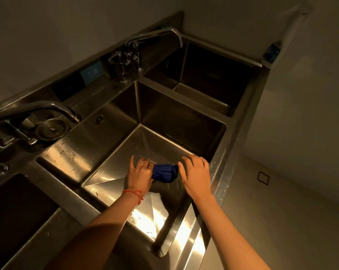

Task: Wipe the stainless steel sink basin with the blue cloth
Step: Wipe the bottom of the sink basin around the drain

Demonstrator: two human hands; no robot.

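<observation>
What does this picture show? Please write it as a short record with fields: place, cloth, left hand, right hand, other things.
place: steel sink unit with three basins; hands over the middle basin
cloth: blue cloth, bunched up, between the two hands
left hand: left hand grips one end of the cloth; red string bracelet on the wrist
right hand: right hand at the other end, fingers spread; its grip cannot be told
other things: far faucet reaching toward the far basin; near faucet at the left
</observation>
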